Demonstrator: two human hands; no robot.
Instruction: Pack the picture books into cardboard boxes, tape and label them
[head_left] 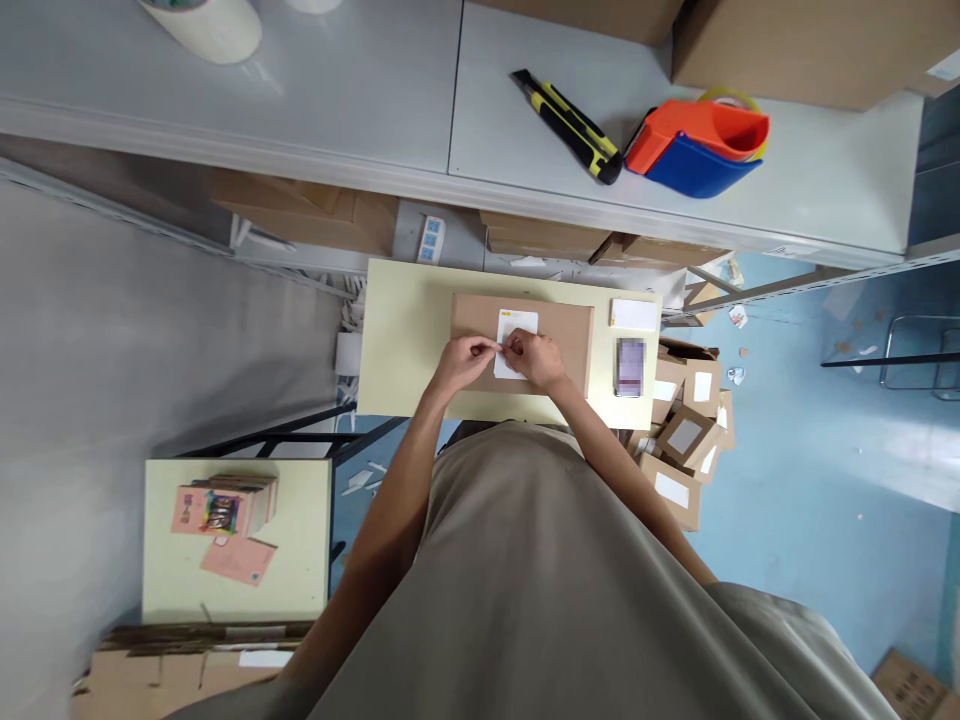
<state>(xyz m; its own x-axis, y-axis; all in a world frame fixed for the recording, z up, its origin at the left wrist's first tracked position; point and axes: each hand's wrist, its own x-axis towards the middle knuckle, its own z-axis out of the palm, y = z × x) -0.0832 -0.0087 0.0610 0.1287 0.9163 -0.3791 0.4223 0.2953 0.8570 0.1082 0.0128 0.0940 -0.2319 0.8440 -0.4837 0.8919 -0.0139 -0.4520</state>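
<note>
A flat brown cardboard box (577, 345) lies on the pale yellow table (405, 300) before me. On top of it is a white label (517, 322) with a yellow mark at its upper edge. My left hand (466, 360) comes in from the left, thumb and forefinger pinched at the label's left edge. My right hand (536, 358) lies over the label, its fingers also closed in a pinch. The fingertips of both hands meet there, and they cover the part of the label they grip.
A white label stack (632, 314) and a phone (630, 367) lie at the table's right. Above, a grey shelf (337, 90) carries a box cutter (568, 125) and a tape dispenser (697, 145). Boxes (686, 435) pile up on the right floor; books (225, 505) sit on a left table.
</note>
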